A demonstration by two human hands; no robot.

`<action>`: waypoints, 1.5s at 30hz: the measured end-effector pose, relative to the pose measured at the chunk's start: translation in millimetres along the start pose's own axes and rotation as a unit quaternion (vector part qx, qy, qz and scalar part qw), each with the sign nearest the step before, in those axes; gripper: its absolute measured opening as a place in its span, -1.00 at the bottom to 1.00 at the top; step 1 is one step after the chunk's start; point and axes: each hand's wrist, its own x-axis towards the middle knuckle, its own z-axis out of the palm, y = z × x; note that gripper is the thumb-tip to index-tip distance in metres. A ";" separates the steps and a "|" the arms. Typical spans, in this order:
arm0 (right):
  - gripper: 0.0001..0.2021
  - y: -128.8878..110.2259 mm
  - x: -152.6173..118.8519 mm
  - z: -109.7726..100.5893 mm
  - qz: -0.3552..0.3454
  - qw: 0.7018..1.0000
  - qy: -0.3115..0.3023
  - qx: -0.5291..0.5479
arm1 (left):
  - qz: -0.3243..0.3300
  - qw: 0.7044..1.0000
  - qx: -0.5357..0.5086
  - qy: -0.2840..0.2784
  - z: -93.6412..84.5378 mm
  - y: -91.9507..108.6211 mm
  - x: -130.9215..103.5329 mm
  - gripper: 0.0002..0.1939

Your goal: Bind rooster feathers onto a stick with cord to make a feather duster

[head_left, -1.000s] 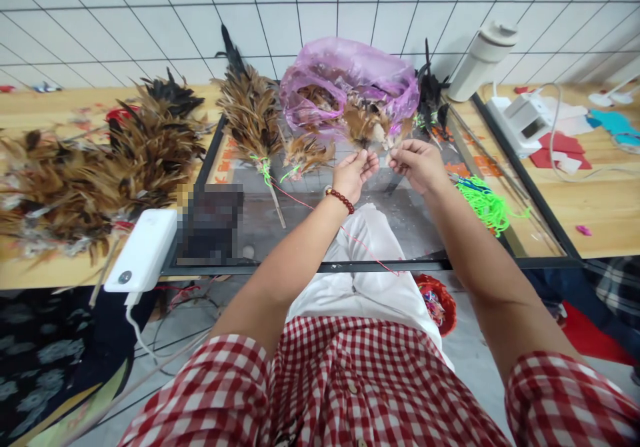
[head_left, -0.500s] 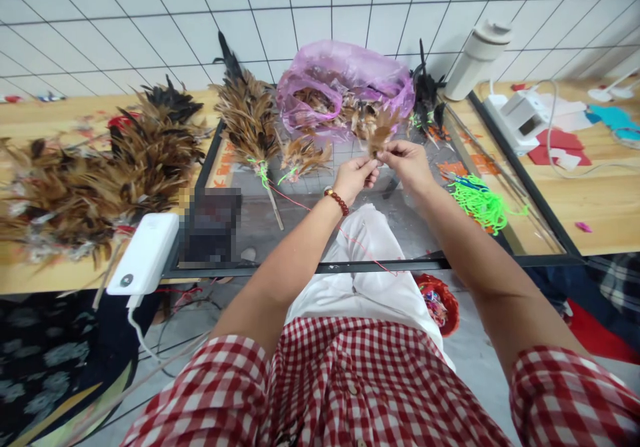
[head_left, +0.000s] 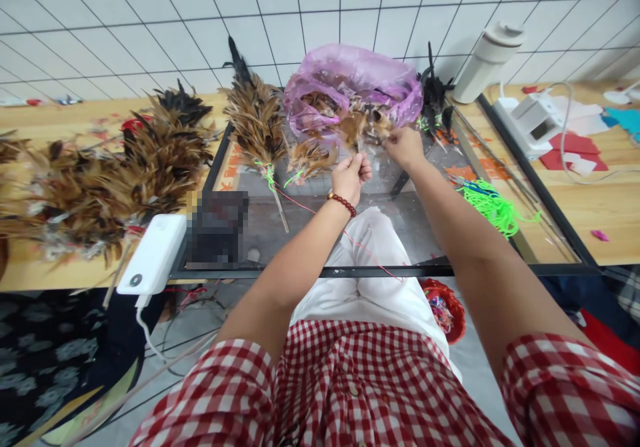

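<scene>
My left hand is closed, with thumb and fingertips pinching the base of a small bunch of brown feathers that points upward. A bead bracelet circles that wrist. At the mouth of the purple plastic bag, my right hand touches the loose feathers, its fingers drawn together; what lies between the fingertips is hidden. To the left, a feather duster with a stick and green tie lies on the glass-topped frame. Near it rests a smaller feather bundle. A thin red thread runs beneath my left forearm.
Large feather bundles and a white power bank are on the left. Black feathers, a white tumbler, green cords and a power strip stand or lie on the right. Below sits a red basket.
My hands have separated. The right moved up and over to the feathers at the bag; the left kept its feather bunch and shifted slightly left. The view has shifted slightly.
</scene>
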 end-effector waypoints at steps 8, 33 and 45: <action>-0.64 27.0 -51.7 -58.5 0.120 0.964 -0.128 0.202 | -0.002 0.999 0.020 -0.039 -2.8 -2.0 -1.9 -0.89; -0.54 -15.2 -90.4 -52.0 0.045 0.901 -0.140 0.408 | 0.000 0.993 0.104 -0.054 0.6 -7.1 -9.0 -0.80; -0.58 -11.0 -88.6 -38.7 -0.004 0.932 -0.118 0.342 | 0.029 0.978 0.191 -0.077 2.0 -16.1 -8.2 -0.70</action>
